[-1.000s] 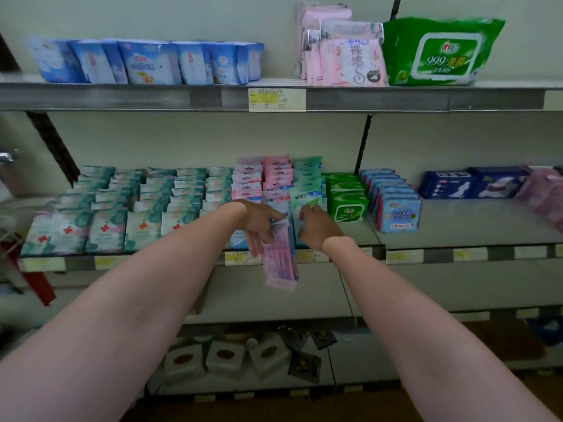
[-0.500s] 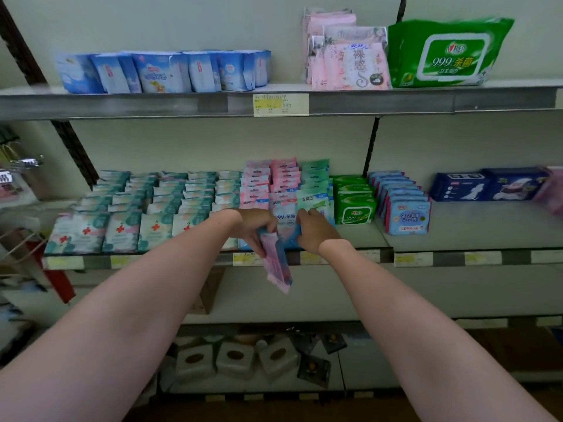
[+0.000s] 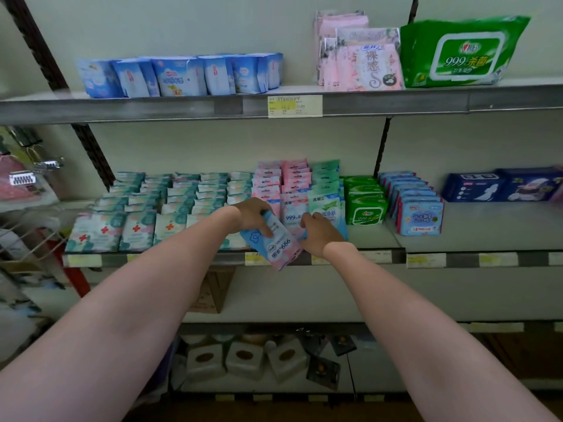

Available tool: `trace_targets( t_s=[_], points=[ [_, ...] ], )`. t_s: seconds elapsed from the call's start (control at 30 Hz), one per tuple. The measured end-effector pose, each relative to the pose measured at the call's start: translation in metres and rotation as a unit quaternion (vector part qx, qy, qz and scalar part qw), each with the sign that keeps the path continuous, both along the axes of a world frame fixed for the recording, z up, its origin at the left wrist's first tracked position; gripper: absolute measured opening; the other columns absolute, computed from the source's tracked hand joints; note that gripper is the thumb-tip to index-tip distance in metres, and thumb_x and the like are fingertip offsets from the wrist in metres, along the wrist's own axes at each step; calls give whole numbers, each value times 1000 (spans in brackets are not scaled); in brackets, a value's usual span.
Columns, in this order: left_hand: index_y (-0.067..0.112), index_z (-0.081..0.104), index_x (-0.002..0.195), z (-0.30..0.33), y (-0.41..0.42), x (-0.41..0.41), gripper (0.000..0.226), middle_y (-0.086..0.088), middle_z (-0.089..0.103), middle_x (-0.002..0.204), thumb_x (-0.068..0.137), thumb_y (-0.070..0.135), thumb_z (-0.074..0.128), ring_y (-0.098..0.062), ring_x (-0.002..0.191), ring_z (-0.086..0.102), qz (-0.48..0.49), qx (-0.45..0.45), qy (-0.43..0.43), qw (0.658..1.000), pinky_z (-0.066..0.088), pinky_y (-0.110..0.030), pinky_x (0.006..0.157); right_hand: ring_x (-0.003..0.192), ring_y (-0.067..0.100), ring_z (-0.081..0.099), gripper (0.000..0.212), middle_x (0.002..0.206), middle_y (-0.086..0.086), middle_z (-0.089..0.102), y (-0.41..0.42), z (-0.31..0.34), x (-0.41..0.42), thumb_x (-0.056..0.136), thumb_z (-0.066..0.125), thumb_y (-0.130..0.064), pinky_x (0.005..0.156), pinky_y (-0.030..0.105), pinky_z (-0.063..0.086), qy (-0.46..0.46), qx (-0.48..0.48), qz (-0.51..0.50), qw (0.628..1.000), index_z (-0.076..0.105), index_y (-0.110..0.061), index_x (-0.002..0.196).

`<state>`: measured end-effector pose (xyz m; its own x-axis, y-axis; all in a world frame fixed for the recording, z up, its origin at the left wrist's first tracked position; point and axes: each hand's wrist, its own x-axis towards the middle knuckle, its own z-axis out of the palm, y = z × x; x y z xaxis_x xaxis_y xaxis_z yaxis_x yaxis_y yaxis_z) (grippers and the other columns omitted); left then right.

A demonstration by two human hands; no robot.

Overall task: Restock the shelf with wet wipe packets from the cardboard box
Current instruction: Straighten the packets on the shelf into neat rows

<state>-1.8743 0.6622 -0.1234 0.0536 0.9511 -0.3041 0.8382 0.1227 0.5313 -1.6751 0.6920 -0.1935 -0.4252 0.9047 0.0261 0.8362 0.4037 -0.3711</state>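
Note:
My left hand [image 3: 253, 216] grips a pink-and-blue wet wipe packet [image 3: 275, 243], tilted upside down at the front edge of the middle shelf [image 3: 380, 239]. My right hand [image 3: 316, 233] touches the packet's right side, its fingers against the front packets of the pink row [image 3: 294, 190] and the green row [image 3: 326, 190]; whether it holds anything I cannot make out. A cardboard box [image 3: 213, 289] shows partly behind my left forearm, on the shelf below.
Teal red-cross packets [image 3: 137, 228] fill the middle shelf's left side. Green packs [image 3: 365, 202], blue packs [image 3: 417, 208] and dark blue boxes [image 3: 499, 185] stand to the right. The top shelf [image 3: 182, 106] carries blue, pink and one large green pack [image 3: 457, 51]. White boxes [image 3: 243, 359] sit lowest.
The packet in my left hand has turned from hanging edge-on to showing its printed face. Both hands stay at the shelf front and the view has shifted a little to the left.

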Motion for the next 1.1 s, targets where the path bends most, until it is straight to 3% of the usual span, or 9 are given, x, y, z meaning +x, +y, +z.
trace_targets(
  t_s=[0.17,0.27,0.43,0.63,0.8,0.93,1.03,1.1],
  points=[
    [25,61,88,3,2,0,27,-2,56,110,78,5,76,-27,105,57,23,10,-45,999,53,-43,92,110,30,49,32,119,11,47,1,2,0,91,62,-24,90,43,48,4,8,6,1000,47,-14,118],
    [23,59,96,1,7,1,29,-3,48,120,77,5,72,-26,108,51,35,21,-20,999,50,-39,90,112,30,48,34,121,11,47,3,7,6,91,63,-22,89,41,47,5,9,4,1000,48,-13,120],
    [20,64,109,5,12,4,33,-4,51,119,80,4,67,-25,106,52,31,25,-22,999,49,-35,86,114,29,47,35,122,12,47,8,16,13,91,62,-23,85,37,44,17,19,-3,1000,48,-11,122],
    [10,72,102,8,25,8,31,-5,60,91,77,-6,63,-18,77,54,53,69,-51,995,45,-27,63,115,31,49,31,122,12,49,14,18,18,93,59,-23,92,46,50,11,33,-4,999,49,-12,120],
    [5,69,90,10,30,7,19,-5,62,85,72,-3,70,-22,80,57,70,86,-51,993,47,-28,66,116,32,49,36,125,12,47,18,21,20,93,58,-22,93,48,49,14,41,-4,999,48,-12,126],
    [9,57,105,5,31,3,32,-10,60,99,77,2,71,-28,87,61,117,79,-84,986,52,-37,71,114,30,50,33,125,11,47,23,21,20,93,59,-19,90,44,50,20,45,-7,999,47,-12,122],
    [12,50,117,1,29,-2,39,-12,58,97,82,1,66,-25,73,57,141,64,-133,979,44,-31,56,114,30,50,32,124,10,47,25,20,15,92,60,-18,91,44,49,27,41,-1,999,48,-12,121],
    [13,50,116,-2,30,-6,39,-15,57,97,82,0,65,-27,70,54,150,66,-161,973,40,-30,54,115,29,49,36,126,9,47,25,20,11,92,61,-18,92,43,48,31,39,2,999,48,-13,125]
  ],
)
